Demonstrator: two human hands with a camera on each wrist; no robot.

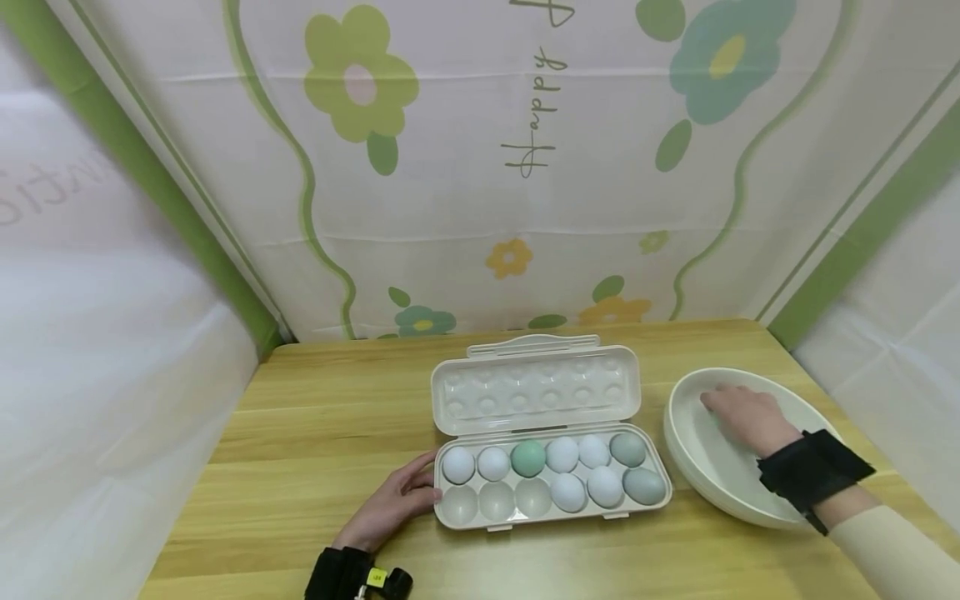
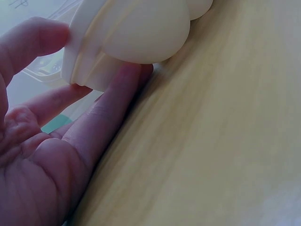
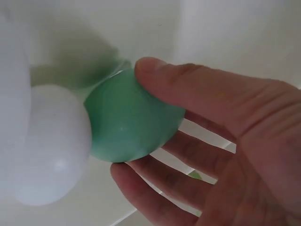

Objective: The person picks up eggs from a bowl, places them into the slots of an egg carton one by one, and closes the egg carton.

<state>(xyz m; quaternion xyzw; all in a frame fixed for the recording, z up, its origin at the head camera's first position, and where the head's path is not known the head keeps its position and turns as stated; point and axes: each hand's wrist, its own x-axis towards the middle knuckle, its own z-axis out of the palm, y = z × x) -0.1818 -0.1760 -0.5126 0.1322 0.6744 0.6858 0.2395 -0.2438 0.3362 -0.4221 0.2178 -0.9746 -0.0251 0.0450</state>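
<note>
An open egg box point(image 1: 525, 523) of pale plastic stands on the table, its lid tipped back. White eggs, a green egg point(image 1: 528, 458) and grey-blue eggs fill the back row; three front cups at the left are bare. At the box's left end, my left hand point(image 1: 397, 502) grips it, thumb at the rim point(image 2: 71, 56) and fingers beneath. My right hand point(image 1: 746, 419) reaches into a large white bowl point(image 1: 705, 467). In the right wrist view it holds another green egg point(image 3: 131, 120) between thumb and fingers, with a white egg point(image 3: 59, 146) right beside it.
The wooden table point(image 1: 315, 433) ends at the back against a hanging cloth point(image 1: 465, 192) printed with flowers. White cloth sides point(image 1: 112, 375) rise at left and right. The bowl stands just right of the egg box, near the table's right edge.
</note>
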